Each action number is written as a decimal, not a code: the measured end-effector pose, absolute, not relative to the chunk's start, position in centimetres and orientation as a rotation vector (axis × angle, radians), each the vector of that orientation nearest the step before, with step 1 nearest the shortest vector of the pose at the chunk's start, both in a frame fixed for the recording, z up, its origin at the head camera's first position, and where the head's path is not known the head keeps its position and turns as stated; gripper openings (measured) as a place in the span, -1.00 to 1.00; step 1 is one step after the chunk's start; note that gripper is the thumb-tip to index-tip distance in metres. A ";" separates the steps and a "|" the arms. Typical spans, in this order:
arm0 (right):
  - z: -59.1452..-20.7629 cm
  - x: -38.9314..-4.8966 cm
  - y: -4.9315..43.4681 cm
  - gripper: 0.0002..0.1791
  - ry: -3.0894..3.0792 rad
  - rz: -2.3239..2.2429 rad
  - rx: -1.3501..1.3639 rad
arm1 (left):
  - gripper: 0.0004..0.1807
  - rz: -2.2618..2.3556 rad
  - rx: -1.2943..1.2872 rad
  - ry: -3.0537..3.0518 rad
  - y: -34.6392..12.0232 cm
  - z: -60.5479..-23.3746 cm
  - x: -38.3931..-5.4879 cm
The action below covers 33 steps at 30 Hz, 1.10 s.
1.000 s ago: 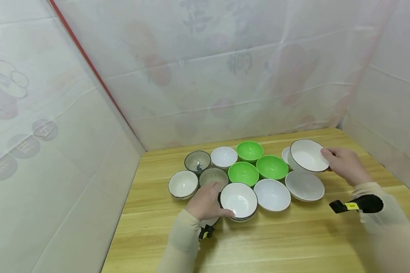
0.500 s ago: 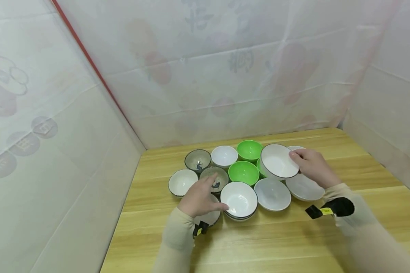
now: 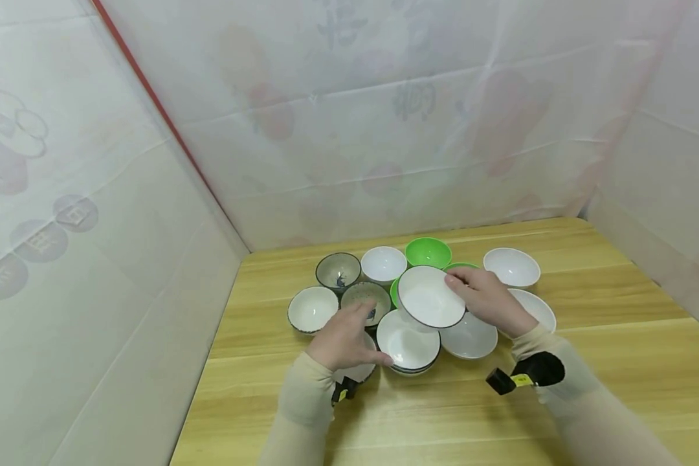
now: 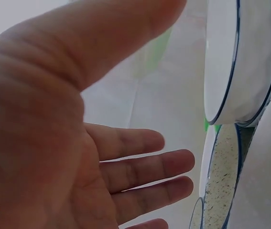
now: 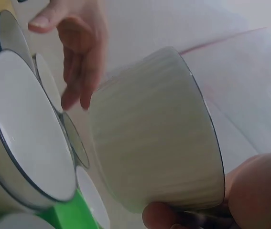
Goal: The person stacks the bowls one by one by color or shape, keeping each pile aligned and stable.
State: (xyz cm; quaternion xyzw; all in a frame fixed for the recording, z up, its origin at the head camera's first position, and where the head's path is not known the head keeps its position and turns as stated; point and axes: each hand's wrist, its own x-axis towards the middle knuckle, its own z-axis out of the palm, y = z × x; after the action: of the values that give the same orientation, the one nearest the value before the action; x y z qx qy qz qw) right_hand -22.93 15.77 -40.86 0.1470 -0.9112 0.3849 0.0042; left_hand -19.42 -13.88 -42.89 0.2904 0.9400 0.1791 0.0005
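In the head view my right hand (image 3: 492, 301) grips the right rim of a white bowl (image 3: 430, 298) with a thin dark rim. That bowl is tilted in the air, above and just behind a stack of similar dark-rimmed white bowls (image 3: 404, 346). My left hand (image 3: 342, 340) is spread at the left of the stack, thumb near its rim. Straight, separate fingers (image 4: 147, 167) with nothing in them show in the left wrist view. The right wrist view shows the held bowl's ribbed outer wall (image 5: 154, 129), apart from the stack (image 5: 30, 129).
Beige speckled bowls (image 3: 339, 270), white bowls (image 3: 312, 309) and green bowls (image 3: 428, 251) stand close around the stack. Two white bowls (image 3: 512, 266) are at the right. A white bowl (image 3: 358, 372) lies partly under my left hand. Fabric walls enclose the wooden table (image 3: 443, 414).
My right hand has carried the white bowl leftward from the right side to above the stack. My left hand has drawn back slightly from the stack, its fingers spread.
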 end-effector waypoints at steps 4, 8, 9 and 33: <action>-41.3 -22.3 14.3 -0.66 -2.791 1.174 0.577 | 0.18 0.505 0.929 2.956 -13.6 -43.0 -19.4; -41.8 -21.7 13.4 -0.74 -2.775 1.151 0.644 | 0.13 0.503 0.917 2.957 -13.6 -42.8 -19.3; -41.9 -21.6 13.2 -0.74 -2.775 1.147 0.653 | 0.13 0.506 0.919 2.960 -13.6 -42.8 -19.3; -43.8 -21.2 11.2 -0.71 -2.831 1.027 0.724 | 0.06 0.581 1.090 3.008 -13.5 -43.3 -19.2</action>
State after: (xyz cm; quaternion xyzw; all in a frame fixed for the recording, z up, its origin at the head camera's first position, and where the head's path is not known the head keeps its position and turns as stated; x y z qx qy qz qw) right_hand -21.22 11.19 -43.81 0.2338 -0.9137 0.3316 0.0221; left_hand -19.21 -13.50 -43.25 0.3346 0.9236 0.1786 -0.0548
